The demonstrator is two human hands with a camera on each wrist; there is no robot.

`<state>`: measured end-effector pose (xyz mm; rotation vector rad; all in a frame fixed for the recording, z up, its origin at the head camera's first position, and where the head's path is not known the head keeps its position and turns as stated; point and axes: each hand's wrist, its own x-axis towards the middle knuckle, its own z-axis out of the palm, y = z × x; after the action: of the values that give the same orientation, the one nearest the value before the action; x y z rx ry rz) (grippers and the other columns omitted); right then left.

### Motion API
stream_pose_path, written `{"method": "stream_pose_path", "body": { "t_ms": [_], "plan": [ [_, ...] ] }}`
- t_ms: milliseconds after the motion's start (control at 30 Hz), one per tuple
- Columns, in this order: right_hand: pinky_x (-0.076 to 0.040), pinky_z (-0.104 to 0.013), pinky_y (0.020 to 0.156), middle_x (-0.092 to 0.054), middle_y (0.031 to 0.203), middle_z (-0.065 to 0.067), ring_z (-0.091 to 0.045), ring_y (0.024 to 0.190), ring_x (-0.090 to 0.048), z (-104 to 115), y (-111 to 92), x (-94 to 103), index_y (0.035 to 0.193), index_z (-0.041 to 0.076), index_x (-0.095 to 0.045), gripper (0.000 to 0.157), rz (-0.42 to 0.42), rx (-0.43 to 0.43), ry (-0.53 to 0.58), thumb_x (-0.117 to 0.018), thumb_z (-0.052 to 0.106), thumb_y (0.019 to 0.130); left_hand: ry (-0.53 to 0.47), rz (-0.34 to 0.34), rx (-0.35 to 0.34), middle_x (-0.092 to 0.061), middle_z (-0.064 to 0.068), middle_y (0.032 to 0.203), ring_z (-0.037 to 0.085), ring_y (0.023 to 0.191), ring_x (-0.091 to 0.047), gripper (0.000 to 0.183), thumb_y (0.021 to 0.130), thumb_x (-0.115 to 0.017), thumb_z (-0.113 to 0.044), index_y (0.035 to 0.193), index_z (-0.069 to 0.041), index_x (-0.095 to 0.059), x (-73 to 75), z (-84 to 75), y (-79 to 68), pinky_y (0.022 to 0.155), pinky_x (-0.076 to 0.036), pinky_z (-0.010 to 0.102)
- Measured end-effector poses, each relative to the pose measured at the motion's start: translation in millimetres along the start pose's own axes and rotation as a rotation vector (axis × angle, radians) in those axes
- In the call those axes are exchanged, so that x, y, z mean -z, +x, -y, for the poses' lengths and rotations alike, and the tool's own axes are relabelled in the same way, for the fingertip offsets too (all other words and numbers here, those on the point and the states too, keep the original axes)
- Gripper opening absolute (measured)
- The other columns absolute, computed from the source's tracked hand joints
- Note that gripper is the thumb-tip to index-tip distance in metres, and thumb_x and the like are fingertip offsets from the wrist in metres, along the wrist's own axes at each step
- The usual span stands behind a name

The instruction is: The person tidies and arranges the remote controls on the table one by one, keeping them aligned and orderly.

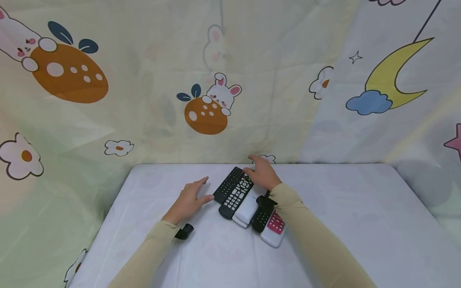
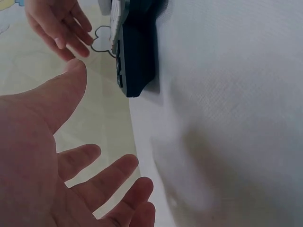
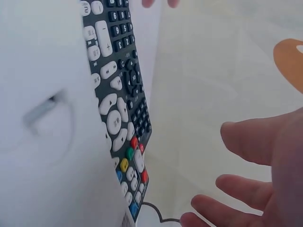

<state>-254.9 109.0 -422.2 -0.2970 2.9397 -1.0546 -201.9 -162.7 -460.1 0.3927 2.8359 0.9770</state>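
Note:
A row of remote controls lies slanted on the white table. Leftmost is a black remote with small dark buttons [image 1: 226, 188], and beside it a black remote with white buttons [image 1: 235, 199]. Then come a plain white device [image 1: 248, 208], a shorter black remote [image 1: 261, 219] and a white remote with a pink-red keypad [image 1: 275, 224]. My left hand [image 1: 189, 202] is spread just left of the row, thumb near the leftmost remote. Over the row's far end, my right hand [image 1: 264, 174] has its fingers extended, holding nothing. Its sleeve and wrist camera hide parts of the right-hand remotes.
The white table [image 1: 345, 216] meets a patterned cloth [image 1: 155, 120] along its back edge. Black cameras are strapped on both wrists, the left wrist camera [image 1: 184, 232] close to the tabletop.

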Motion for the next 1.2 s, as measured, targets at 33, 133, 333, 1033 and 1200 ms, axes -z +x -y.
{"method": "stream_pose_path", "body": {
  "t_ms": [33, 133, 333, 1033, 1200],
  "plan": [
    [-0.033, -0.052, 0.113, -0.049, 0.146, -0.025, -0.041, 0.137, -0.044, 0.6, 1.8, -1.6, 0.146, -0.006, -0.044, 0.057, 0.007, -0.004, -0.008, -0.062, 0.022, 0.1, 0.0, -0.001, -0.005, -0.048, 0.014, 0.151, 0.039, 0.14, -0.038, 0.074, 0.095, -0.07, -0.036, 0.156, -0.009, -0.037, -0.9, -0.1, 0.2, 0.113, -0.027, 0.061],
    [-0.029, -0.053, 0.116, -0.048, 0.148, -0.024, -0.04, 0.139, -0.042, 2.4, 7.1, -5.8, 0.146, -0.005, -0.045, 0.056, 0.028, -0.015, -0.022, -0.062, 0.021, 0.1, -0.01, -0.002, -0.01, -0.051, 0.013, 0.148, 0.038, 0.136, -0.043, 0.073, 0.094, -0.072, -0.033, 0.155, -0.008, -0.039, -3.3, -0.2, 1.1, 0.112, -0.031, 0.056],
    [-0.034, -0.051, 0.113, -0.047, 0.149, -0.021, -0.038, 0.139, -0.043, 4.9, 18.9, -12.6, 0.146, -0.003, -0.047, 0.053, 0.084, -0.028, 0.015, -0.06, 0.02, 0.1, -0.023, 0.007, -0.033, -0.057, 0.012, 0.143, 0.032, 0.119, -0.055, 0.072, 0.092, -0.075, -0.03, 0.152, -0.007, -0.042, -7.3, -0.9, 4.7, 0.101, -0.044, 0.049],
    [-0.043, -0.046, 0.106, -0.058, 0.137, -0.019, -0.033, 0.127, -0.054, 10.7, 42.5, -28.4, 0.142, -0.003, -0.052, 0.045, 0.257, -0.034, -0.137, -0.058, 0.017, 0.102, -0.061, 0.004, -0.037, -0.064, 0.004, 0.128, 0.013, 0.093, -0.055, 0.073, 0.082, -0.084, -0.012, 0.147, -0.009, -0.051, -21.6, -5.4, 8.9, 0.083, -0.047, 0.035],
    [-0.038, -0.049, 0.109, -0.053, 0.144, -0.017, -0.032, 0.132, -0.049, 12.8, 44.2, -32.9, 0.144, 0.002, -0.052, 0.046, 0.292, -0.097, -0.172, -0.057, 0.021, 0.102, -0.059, -0.017, -0.073, -0.066, 0.005, 0.118, 0.01, 0.085, -0.056, 0.066, 0.081, -0.084, -0.01, 0.141, -0.004, -0.056, -24.8, -5.1, 10.8, 0.078, -0.048, 0.033]
  ]
}}
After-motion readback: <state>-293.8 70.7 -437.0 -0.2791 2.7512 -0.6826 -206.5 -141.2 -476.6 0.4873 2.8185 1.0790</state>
